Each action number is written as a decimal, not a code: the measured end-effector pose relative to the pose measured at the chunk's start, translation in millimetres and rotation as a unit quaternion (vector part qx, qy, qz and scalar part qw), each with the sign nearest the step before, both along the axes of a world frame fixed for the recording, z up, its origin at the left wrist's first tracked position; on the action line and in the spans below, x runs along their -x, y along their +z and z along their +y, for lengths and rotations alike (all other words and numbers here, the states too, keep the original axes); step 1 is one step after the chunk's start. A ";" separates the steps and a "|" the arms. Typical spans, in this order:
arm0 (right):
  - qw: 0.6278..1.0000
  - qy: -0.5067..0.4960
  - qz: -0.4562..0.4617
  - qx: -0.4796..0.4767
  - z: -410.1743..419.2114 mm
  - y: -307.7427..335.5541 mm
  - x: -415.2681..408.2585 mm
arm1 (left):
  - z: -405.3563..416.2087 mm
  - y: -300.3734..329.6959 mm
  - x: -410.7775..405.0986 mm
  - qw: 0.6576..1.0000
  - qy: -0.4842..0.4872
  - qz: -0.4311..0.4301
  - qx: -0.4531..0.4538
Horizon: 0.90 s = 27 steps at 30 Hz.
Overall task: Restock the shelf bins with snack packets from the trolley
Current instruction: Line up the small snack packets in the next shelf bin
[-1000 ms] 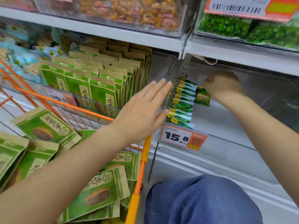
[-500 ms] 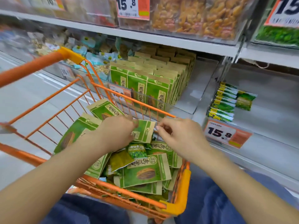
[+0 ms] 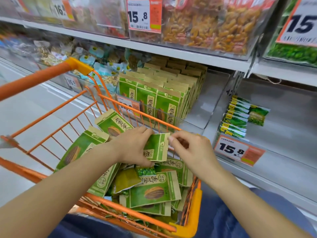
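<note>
Over the orange trolley [image 3: 192,219], my left hand [image 3: 135,146] grips a green and tan sunflower seed packet [image 3: 157,148]. My right hand [image 3: 190,150] pinches that packet's top right corner with curled fingers. Beneath both hands lie several similar green packets [image 3: 154,191] and a few small dark green pea packets [image 3: 145,171]. On the shelf to the right, a bin [image 3: 283,134] holds a short row of small green packets [image 3: 237,117] standing at its left wall.
A shelf bin in the middle holds upright rows of sunflower seed packets [image 3: 161,98]. A 15.8 price tag [image 3: 238,150] hangs on the right bin's front. Upper shelf bins hold bagged snacks [image 3: 214,26]. My blue-jeaned knees [image 3: 231,217] are below the trolley.
Both hands left the right shelf bin and came down into the trolley. They took hold of a sunflower seed packet and lifted it slightly.
</note>
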State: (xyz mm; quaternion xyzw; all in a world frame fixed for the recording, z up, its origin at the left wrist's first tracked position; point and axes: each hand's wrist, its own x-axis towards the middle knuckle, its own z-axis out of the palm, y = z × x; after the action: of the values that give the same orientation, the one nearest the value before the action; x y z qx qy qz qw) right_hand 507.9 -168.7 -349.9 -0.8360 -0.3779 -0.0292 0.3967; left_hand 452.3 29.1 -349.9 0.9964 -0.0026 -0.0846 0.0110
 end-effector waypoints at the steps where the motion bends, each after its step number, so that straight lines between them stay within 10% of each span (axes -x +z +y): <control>1: 0.997 -0.014 0.037 -0.065 -0.4 3.3 1.0 | -3.8 7.8 5.0 0.997 0.020 -0.017 0.072; 6: 0.975 0.025 0.173 -0.140 -2.5 17.6 2.6 | -29.7 36.4 17.8 0.925 0.088 -0.133 0.344; 16: 0.927 -0.015 0.300 -0.224 -14.9 63.1 -30.6 | -87.6 81.7 -16.0 0.949 0.128 -0.186 0.220; 22: 0.949 -0.228 0.104 -0.189 -50.3 71.9 -104.4 | -89.5 105.6 -85.1 0.883 0.198 -0.081 0.417; 27: 0.948 -0.258 0.114 -0.148 -60.4 43.1 -142.3 | -106.8 87.5 -146.2 0.830 0.212 -0.134 0.499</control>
State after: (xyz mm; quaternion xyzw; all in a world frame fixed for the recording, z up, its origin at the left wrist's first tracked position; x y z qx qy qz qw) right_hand 650.1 -229.0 -306.8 -0.8346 -0.0926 -0.0908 0.5353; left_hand 598.5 -77.7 -262.4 0.8331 0.1650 0.0671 0.5237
